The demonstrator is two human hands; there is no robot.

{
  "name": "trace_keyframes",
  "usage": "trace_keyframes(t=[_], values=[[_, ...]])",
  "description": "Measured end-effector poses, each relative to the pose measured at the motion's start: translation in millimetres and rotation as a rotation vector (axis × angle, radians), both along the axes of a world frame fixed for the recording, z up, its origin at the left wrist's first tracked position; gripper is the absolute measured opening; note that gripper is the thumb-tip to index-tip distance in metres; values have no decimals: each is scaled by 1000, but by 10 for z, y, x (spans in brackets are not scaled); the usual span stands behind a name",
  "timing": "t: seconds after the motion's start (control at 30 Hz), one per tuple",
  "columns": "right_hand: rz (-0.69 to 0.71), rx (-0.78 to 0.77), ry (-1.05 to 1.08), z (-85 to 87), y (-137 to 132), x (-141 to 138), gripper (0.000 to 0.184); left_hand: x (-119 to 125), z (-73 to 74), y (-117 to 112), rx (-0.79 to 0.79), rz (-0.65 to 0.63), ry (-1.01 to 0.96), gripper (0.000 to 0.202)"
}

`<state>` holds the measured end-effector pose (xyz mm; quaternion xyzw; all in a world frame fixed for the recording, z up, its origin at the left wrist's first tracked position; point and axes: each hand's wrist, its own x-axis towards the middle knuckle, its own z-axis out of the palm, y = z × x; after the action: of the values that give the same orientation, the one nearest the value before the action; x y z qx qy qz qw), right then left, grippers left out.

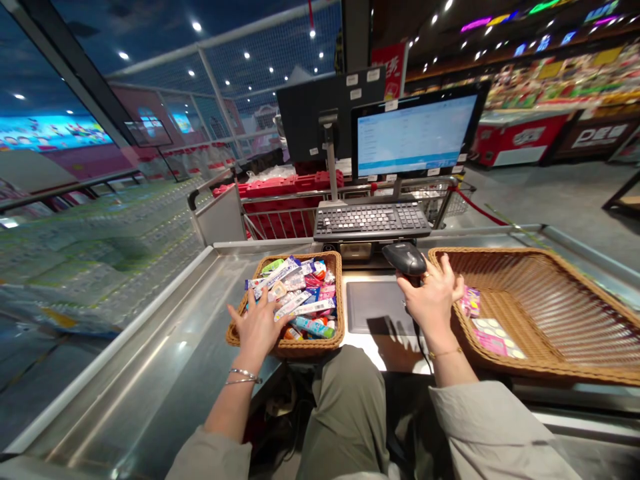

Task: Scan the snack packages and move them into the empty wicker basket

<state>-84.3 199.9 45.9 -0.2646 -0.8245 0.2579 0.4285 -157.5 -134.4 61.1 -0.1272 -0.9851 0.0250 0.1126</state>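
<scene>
My left hand (259,325) lies with fingers spread on the left part of a small wicker basket (341,300), touching the packets on top. The basket is full of mixed small packets (305,293), among them long white-and-blue sticks and a light blue tube (313,326). My right hand (434,297) is wrapped round the handle of a black barcode scanner (406,258), whose head points away to the left above a grey pad (373,307). To its right stands a large wicker basket (565,313) holding a pink packet (471,301) and a flat pink-and-white pack (497,338).
Behind the pad are a black keyboard (373,219) and a lit monitor (417,137). A metal counter (165,360) with raised edges runs left. A shopping cart with red crates (285,200) stands beyond the counter. The scanner's cable (421,347) hangs below my right hand.
</scene>
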Motion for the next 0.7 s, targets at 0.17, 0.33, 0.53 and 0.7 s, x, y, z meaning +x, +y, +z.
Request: trace_keyframes(t=[0.17,0.33,0.53,0.7], values=[[6,-7,-8,0,-3,11,32,-48,11,-39,35,9,-55,26],[15,-11,-15,6,5,33,35,-74,35,-18,66,18,-86,24],[10,-26,-10,-11,32,34,32,-54,148,26,31,-10,-27,23],[5,-32,-19,-10,41,40,34,-71,263,45,47,-29,7,20]])
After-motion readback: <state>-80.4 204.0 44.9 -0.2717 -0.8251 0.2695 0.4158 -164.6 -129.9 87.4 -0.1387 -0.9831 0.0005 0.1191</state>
